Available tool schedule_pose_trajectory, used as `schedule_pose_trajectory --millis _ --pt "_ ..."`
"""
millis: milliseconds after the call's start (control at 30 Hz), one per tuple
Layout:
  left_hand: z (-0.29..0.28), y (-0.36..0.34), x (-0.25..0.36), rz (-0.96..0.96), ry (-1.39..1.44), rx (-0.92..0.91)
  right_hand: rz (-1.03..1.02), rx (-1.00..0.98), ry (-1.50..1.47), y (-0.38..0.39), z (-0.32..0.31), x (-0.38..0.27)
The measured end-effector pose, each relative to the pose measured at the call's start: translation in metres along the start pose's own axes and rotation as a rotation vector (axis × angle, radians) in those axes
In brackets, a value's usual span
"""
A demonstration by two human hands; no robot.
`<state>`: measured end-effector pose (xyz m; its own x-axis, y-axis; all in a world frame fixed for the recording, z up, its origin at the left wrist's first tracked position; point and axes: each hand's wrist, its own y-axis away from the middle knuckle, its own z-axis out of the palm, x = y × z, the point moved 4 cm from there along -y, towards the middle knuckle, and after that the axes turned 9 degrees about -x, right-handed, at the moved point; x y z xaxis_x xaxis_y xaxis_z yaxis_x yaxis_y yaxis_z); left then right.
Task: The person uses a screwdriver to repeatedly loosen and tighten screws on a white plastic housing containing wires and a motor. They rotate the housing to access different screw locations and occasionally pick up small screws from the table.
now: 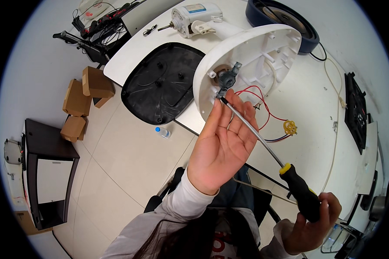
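Observation:
My right hand point(313, 228) is wrapped round the black and yellow handle of a screwdriver point(268, 146), its shaft slanting up to the left. The tip meets the lower end of a dark grey bracket point(227, 79) inside a white plastic fan base point(257, 54), which is tipped so its ribbed hollow underside faces me. My left hand point(222, 146) is palm up, thumb and forefinger closed together at the screwdriver tip and bracket end; whatever is between them is hidden. Red wires point(263, 103) run from the base to a yellow round part point(290, 127) on the table.
A black base cover point(162, 82) lies left of the fan base, over the table edge. Behind stand a white motor point(196, 19) and a dark blue ring-shaped part point(285, 21). A bottle point(162, 132) and cardboard boxes point(77, 98) are on the floor.

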<state>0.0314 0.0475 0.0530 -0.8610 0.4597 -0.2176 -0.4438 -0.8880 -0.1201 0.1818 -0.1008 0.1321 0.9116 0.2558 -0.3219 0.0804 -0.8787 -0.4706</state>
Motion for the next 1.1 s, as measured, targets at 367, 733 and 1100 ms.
schedule_pose_trajectory --millis 367,733,1100 --pt "0.003 0.0 0.0 0.024 0.056 0.062 0.048 -0.093 0.041 -0.012 0.004 -0.005" --pt "0.005 -0.002 -0.004 -0.006 0.084 0.107 0.103 -0.156 0.039 -0.01 0.004 -0.004" --pt "0.002 0.002 -0.006 -0.006 0.122 0.097 -0.036 -0.238 0.003 -0.013 0.002 -0.002"
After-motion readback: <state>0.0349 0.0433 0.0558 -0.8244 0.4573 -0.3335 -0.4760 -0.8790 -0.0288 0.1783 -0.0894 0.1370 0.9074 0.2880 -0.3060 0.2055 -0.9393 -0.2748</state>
